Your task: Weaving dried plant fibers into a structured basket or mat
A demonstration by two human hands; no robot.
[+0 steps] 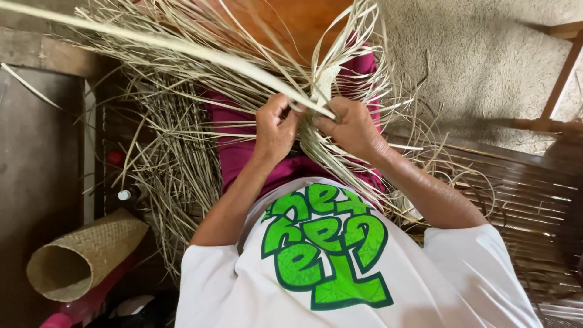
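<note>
My left hand (274, 129) and my right hand (350, 126) meet over my lap, both gripping pale dried palm-leaf strips (182, 51). Between the hands sits a small woven piece (325, 82) whose loose strips fan out upward and to both sides. One long strip runs from the top left corner down to my right hand's fingers. My lap is covered by magenta cloth (238, 159), and I wear a white shirt with a green print (322, 249).
A heap of loose dried strips (170, 176) lies at my left. A rolled woven mat (82, 258) rests at the lower left beside a small bottle (124, 195). I sit on a slatted bamboo bench (528, 206). A wooden frame (562, 73) stands at right.
</note>
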